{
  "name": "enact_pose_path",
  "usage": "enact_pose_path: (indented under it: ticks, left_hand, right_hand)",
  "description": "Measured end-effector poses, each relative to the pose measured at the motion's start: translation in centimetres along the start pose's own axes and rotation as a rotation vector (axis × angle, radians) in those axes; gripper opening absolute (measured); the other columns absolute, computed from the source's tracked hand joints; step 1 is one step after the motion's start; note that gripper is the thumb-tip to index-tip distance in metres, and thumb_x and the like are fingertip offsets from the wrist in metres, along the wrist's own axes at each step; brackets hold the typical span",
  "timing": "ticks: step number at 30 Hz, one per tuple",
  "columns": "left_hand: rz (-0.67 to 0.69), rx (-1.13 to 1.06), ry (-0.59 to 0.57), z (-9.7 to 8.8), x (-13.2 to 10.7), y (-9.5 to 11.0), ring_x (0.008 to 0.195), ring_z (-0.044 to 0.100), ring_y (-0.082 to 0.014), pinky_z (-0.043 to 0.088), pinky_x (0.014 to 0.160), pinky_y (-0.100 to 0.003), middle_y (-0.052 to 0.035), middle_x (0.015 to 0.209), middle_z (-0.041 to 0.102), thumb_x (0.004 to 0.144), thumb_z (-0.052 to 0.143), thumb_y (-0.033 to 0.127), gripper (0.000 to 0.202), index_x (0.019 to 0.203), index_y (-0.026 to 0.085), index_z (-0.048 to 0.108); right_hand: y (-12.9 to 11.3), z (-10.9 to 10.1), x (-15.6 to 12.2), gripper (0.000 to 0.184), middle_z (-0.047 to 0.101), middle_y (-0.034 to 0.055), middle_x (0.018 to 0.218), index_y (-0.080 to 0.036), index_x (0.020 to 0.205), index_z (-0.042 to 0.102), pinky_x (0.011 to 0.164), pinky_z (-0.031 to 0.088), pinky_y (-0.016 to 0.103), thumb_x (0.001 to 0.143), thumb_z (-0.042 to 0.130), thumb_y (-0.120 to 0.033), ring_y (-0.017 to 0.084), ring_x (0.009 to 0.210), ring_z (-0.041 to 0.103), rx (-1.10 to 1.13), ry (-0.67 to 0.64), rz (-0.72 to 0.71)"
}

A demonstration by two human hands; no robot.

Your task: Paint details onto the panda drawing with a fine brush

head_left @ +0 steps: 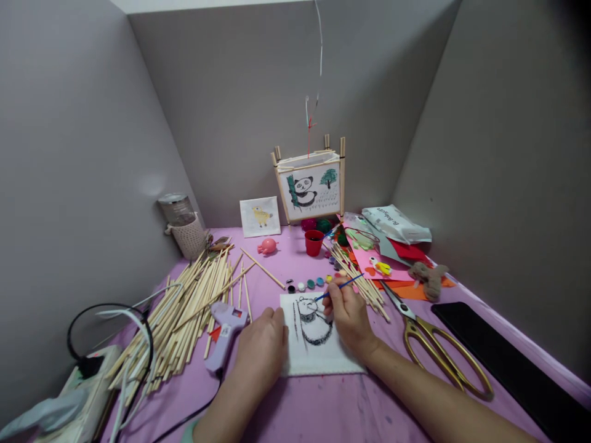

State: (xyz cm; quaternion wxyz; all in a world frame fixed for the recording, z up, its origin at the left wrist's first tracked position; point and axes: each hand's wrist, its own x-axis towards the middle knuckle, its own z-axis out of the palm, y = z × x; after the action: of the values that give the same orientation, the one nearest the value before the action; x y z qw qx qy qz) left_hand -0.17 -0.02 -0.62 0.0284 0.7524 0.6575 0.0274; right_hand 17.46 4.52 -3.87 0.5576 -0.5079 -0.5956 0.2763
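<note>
My right hand (349, 318) is shut on a thin blue paintbrush (339, 288), its tip at the top of a white paper sheet (318, 357). A black ink panda drawing (314, 321) covers the middle of that sheet. My left hand (261, 347) lies flat over the sheet's left edge, pressing on it. A purple hot glue gun (225, 338) stands just left of that hand. A strip of small paint pots (309, 284) sits beyond the sheet, close to the brush.
A large pile of bamboo sticks (184, 314) fills the left side of the pink-covered table (295, 403). Gold-handled scissors (429, 351) and a black phone (503, 363) lie right. Further back stand a panda paper lantern (309, 184), a red cup (314, 242) and coloured paper sheets (383, 264).
</note>
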Motion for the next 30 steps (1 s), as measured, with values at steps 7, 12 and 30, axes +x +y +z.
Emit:
enact_pose_path:
  ticks: [7, 12, 30]
  left_hand:
    - [0.0, -0.002, -0.002, -0.03, -0.05, -0.02, 0.083, 0.063, -0.0197, 0.042, 0.066, -0.03, -0.0047, 0.091, 0.062, 0.088, 0.039, 0.022, 0.018, 0.096, 0.02, 0.055]
    - [0.005, -0.004, -0.007, -0.15, 0.09, -0.03, 0.083, 0.063, -0.0206, 0.042, 0.065, -0.031, -0.0041, 0.091, 0.062, 0.088, 0.039, 0.021, 0.018, 0.095, 0.02, 0.055]
    - [0.006, 0.012, -0.003, 0.03, 0.18, 0.03, 0.082, 0.063, -0.0211, 0.044, 0.066, -0.032, -0.0038, 0.091, 0.062, 0.088, 0.039, 0.022, 0.018, 0.097, 0.021, 0.055]
  right_hand:
    - [0.09, -0.2, -0.25, 0.04, 0.06, 0.001, 0.057, -0.018, 0.078, 0.05, 0.045, 0.047, 0.025, 0.093, 0.036, -0.053, 0.013, 0.043, 0.058, -0.068, -0.035, -0.002]
    - [0.22, -0.18, -0.16, 0.04, 0.06, 0.0013, 0.057, -0.018, 0.078, 0.051, 0.046, 0.046, 0.024, 0.094, 0.035, -0.051, 0.013, 0.044, 0.058, -0.095, -0.026, -0.02]
    - [0.3, -0.26, -0.13, 0.037, 0.062, 0.0026, 0.058, -0.016, 0.086, 0.055, 0.048, 0.046, 0.024, 0.096, 0.034, -0.045, 0.014, 0.045, 0.059, -0.202, -0.017, -0.112]
